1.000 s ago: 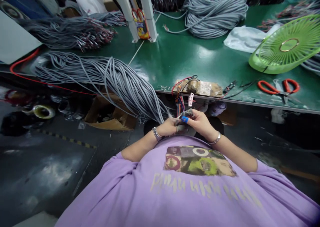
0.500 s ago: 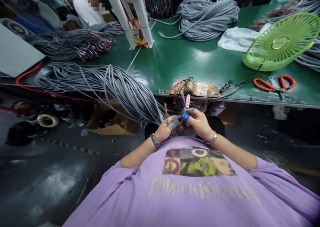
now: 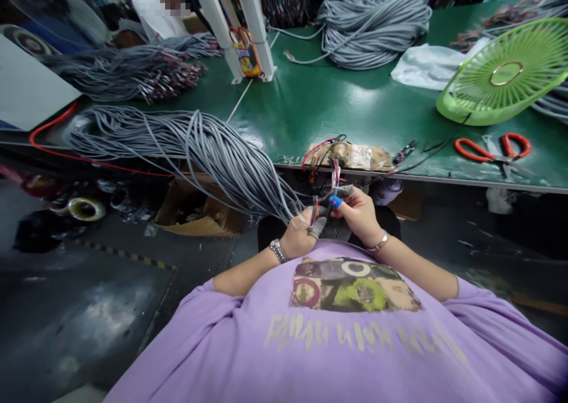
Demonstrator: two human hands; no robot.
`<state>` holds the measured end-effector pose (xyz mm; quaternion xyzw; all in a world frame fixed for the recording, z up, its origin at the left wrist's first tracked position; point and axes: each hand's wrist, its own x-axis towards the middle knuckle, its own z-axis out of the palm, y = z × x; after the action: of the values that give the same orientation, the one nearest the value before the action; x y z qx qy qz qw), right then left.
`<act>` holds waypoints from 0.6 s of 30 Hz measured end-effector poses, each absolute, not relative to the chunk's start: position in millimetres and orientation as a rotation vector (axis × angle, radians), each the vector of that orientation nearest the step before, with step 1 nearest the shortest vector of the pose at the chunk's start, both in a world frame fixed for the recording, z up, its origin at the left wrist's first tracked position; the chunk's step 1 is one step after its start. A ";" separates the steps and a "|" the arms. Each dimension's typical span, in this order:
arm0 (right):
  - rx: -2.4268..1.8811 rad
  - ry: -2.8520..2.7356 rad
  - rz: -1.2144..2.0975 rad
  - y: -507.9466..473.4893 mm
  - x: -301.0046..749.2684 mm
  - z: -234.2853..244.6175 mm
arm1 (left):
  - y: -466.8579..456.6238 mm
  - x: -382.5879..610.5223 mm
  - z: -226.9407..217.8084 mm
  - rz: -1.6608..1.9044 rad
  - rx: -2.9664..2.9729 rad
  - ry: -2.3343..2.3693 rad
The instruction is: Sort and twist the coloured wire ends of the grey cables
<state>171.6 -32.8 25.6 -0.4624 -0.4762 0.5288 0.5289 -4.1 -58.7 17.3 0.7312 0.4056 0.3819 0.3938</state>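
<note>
My left hand [image 3: 300,236] is closed round the end of a grey cable from the big bundle of grey cables [image 3: 208,151] that hangs off the green bench. Coloured inner wires [image 3: 316,209] stick up from that end. My right hand [image 3: 357,213], with a blue cot on one fingertip, pinches the wire tips just below the bench edge. Both hands sit close together in front of my purple shirt. A taped fixture with red and black leads [image 3: 350,154] lies on the bench edge just above the hands.
Red-handled scissors [image 3: 492,150] lie at the right. A green fan [image 3: 503,77] lies tilted, a white bag [image 3: 426,65] beside it. More grey cable coils [image 3: 373,24] sit at the back. Another person [image 3: 157,9] sits far left. Tape rolls [image 3: 84,209] and a cardboard box [image 3: 195,210] are below.
My hands have shifted slightly and drawn a little apart; the coloured wires now stand up between them. The view has wobbled a little.
</note>
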 end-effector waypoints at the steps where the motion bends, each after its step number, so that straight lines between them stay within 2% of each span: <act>1: -1.094 -1.153 1.250 -33.1 171.0 25.9 | -55.7 -1.9 14.7 0.981 1.831 1.035; 8: -1.058 -1.182 1.285 -35.4 164.7 21.0 | -46.1 5.4 5.3 1.007 1.771 1.030; 14: -0.930 -1.172 1.512 -33.0 177.2 21.5 | -51.7 -4.6 8.8 1.070 1.731 1.080; 18: -0.942 -0.957 1.674 -24.7 192.6 21.3 | -56.3 -15.8 8.2 1.049 1.734 1.087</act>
<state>192.6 -24.7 21.3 -0.3855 -0.3917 0.6855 0.4776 -15.8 -56.3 8.2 0.6883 0.4314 0.4163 0.4085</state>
